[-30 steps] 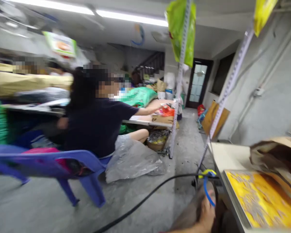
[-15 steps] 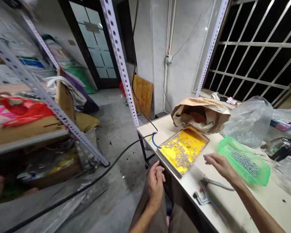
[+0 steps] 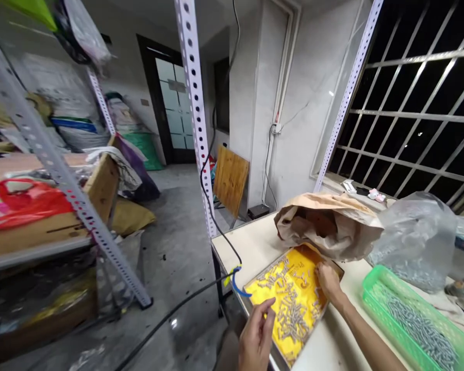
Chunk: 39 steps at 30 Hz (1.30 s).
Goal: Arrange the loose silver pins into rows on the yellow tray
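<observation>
A shallow tray (image 3: 334,268) lined with a yellow printed sheet (image 3: 303,264) lies on the table, with many small grey metal pins (image 3: 292,314) scattered over it. My right hand (image 3: 328,282) is at the tray's far right side, its fingers curled together low over the sheet; whatever they hold is hidden. Over the tray's near left edge is my left hand (image 3: 257,335), fingers loosely bent and apart, nothing visible in them. Right of the tray stands a green plastic basket (image 3: 375,281) with more such metal pieces.
An open brown paper bag (image 3: 328,226) stands behind the tray, a clear plastic bag (image 3: 421,237) to its right. A black cable (image 3: 178,306) with a blue end (image 3: 237,286) crosses the table's left corner. A perforated metal post (image 3: 195,103) rises there.
My right hand has moved from above the table left of the basket into the tray. My left hand has come up over the tray's edge. The view has tilted up and moved closer.
</observation>
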Available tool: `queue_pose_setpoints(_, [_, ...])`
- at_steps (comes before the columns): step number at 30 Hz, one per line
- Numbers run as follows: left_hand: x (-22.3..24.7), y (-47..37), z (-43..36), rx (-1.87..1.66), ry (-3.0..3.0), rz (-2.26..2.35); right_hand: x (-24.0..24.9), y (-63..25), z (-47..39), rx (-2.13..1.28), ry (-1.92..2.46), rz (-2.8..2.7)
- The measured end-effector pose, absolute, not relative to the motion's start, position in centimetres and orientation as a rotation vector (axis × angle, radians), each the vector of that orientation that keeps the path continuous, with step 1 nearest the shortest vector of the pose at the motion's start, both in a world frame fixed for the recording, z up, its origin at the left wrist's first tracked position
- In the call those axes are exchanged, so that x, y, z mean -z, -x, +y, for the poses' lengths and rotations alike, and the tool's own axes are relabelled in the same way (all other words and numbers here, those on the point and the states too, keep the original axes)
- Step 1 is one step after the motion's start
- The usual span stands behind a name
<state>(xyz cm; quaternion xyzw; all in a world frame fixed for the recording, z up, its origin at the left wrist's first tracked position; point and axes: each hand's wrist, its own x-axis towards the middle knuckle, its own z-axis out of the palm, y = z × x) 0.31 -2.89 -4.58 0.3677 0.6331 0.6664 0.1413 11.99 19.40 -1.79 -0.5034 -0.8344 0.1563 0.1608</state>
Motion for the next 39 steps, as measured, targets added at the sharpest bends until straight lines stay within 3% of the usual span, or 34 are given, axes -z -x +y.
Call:
queue_pose_setpoints(5, [1.9,-0.8,-0.8,-1.684,-1.237,1.776,1.6,-13.0,16.8,-0.763,1.28,-2.465])
queue_pose_setpoints(11, [2.0,-1.8,2.0,-1.451,-0.987,1.463,-0.5,-14.0,11.0,-1.663,0.821,-2.1])
queue_pose_setpoints(14, [2.3,-1.7,2.2,-1.351,-0.851,1.303,-1.4,-14.0,9.9,-1.802,0.904,-1.843])
queue_pose_setpoints(18, [2.0,-1.1,1.7,-1.489,-1.01,1.433,-1.8,-13.4,9.9,-1.94,0.941,-1.662])
queue_pose_setpoints(24, [1.6,-0.3,1.3,-1.507,-1.378,1.674,-1.1,-12.4,10.0,-1.775,0.956,-1.735])
queue_pose_setpoints(35, [2.8,1.2,0.9,-1.284,-1.06,1.699,-0.2,-10.3,11.5,-1.153,0.783,-2.184])
queue_pose_setpoints(39, [3.2,1.2,0.7,-1.122,-1.196,1.774,0.1,-9.2,16.4,-0.903,1.043,-2.51])
